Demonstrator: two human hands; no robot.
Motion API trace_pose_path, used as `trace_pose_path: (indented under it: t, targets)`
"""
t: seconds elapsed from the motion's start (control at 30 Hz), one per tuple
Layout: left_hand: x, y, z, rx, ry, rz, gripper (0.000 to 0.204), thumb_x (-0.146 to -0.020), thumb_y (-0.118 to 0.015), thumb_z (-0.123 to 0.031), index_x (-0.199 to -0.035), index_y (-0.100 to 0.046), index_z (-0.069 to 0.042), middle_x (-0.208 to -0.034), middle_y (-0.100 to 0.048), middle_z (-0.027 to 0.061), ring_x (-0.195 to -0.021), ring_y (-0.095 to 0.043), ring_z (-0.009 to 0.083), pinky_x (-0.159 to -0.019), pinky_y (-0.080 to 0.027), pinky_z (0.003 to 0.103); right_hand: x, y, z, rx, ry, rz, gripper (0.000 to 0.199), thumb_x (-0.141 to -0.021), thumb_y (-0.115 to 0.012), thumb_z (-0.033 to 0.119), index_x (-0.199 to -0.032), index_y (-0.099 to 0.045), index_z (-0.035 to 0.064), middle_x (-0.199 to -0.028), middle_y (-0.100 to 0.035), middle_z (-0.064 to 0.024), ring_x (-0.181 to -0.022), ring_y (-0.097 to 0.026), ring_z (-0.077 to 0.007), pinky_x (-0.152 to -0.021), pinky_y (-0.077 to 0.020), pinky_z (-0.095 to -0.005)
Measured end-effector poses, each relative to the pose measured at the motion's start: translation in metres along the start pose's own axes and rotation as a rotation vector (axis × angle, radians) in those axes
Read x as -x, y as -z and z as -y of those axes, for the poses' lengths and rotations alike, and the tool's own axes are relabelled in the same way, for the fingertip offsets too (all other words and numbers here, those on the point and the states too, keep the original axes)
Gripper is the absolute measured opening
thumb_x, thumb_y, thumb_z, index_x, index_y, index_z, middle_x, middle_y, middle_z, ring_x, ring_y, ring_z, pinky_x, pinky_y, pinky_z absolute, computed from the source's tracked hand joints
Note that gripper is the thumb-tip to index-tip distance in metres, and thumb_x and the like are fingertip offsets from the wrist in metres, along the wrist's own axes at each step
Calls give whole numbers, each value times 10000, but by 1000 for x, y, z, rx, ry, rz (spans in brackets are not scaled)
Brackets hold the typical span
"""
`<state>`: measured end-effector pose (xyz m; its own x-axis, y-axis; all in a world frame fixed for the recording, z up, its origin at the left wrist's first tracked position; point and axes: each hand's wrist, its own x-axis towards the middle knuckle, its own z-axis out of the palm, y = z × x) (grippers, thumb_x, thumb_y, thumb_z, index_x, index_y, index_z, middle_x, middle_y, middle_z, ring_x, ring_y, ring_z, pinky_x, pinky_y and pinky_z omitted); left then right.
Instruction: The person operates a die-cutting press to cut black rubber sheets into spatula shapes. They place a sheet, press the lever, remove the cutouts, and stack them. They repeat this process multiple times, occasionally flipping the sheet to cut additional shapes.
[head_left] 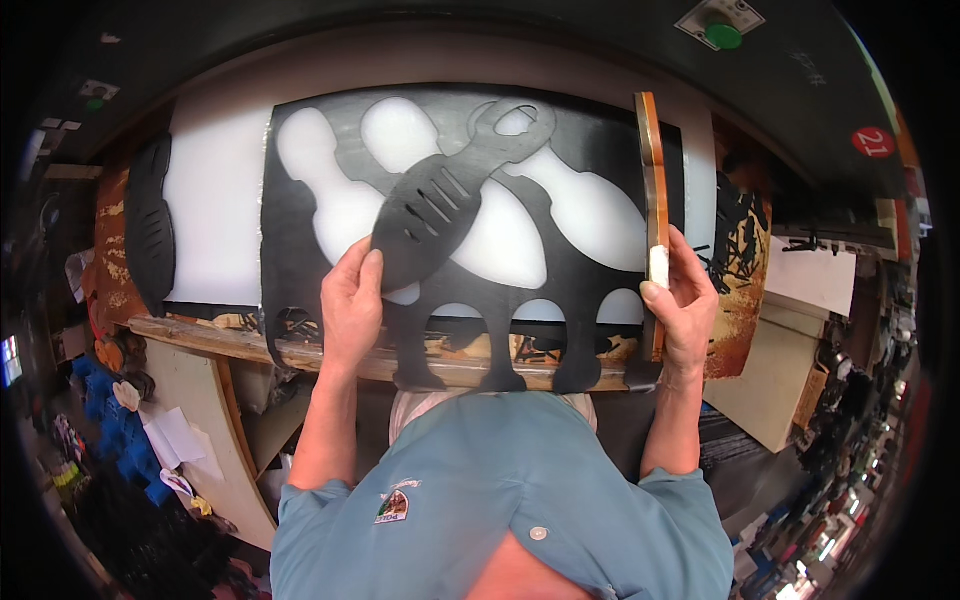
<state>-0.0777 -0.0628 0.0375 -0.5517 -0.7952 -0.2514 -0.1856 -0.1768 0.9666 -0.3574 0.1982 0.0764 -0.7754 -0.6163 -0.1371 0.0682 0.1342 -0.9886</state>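
A: Blue shirt nearest. What is gripped?

B: Black slotted cutout piece is pinched by left hand, lifted off punched black sheet. Orange cutting die is clasped on edge by right hand, right side.

A: Step?

B: Judged piece removal; die repositioning called for.
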Motion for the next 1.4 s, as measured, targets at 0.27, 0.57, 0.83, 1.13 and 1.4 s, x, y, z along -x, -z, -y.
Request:
trace_pose_path:
  t: [0.27, 0.57, 0.83, 1.13, 1.4]
  targets:
    - [-41, 14, -1, -90, -106, -213, 310, -1029, -705, -55, -1315, -710, 64, -1208, -785, 119, -1127, -707, 145, -1006, -553, 320, -8, -4, -42, 1002, 328, -57, 924, -758, -912, 163, -1567, -501, -8, -1562, -487, -261, -1397, -475, -456, -1188, -397, -530]
    - [-94, 251, -9, -411, -384, -978, 342, -1046, -671, -107, -1343, -688, 62, -1253, -772, 161, -1128, -723, 238, -1030, -547, 349, -9, 11, -64, 1055, 302, -104, 907, -802, -871, 167, -1620, -488, 75, -1659, -411, -260, -1473, -430, -455, -1210, -388, -526]
    - [-97, 247, -16, -809, -498, -855, 465, -1021, -688, -169, -1411, -614, 72, -1460, -612, 280, -1410, -540, 432, -1208, -422, 488, -12, 9, -63, 1061, 276, -147, 914, -803, -858, 178, -1637, -489, 124, -1660, -407, -262, -1487, -428, -449, -1225, -381, -524]
    - [-90, -66, -18, -593, -637, 262, 489, -1029, -718, -242, -1447, -626, -6, -1620, -503, 265, -1572, -374, 485, -1289, -323, 566, -11, 5, -47, 1125, 429, -48, 974, -715, -931, 336, -1533, -533, -12, -1538, -455, -329, -1333, -490, -503, -1143, -426, -561]
    - [-52, -157, 2, -770, -984, 367, 210, -902, -793, -135, -1032, -671, -24, -1293, -620, 182, -1380, -537, 444, -1204, -385, 630, -13, 16, -21, 825, 306, -12, 923, -679, -917, 236, -1497, -587, -37, -1534, -524, -261, -1359, -553, -385, -1161, -462, -466]
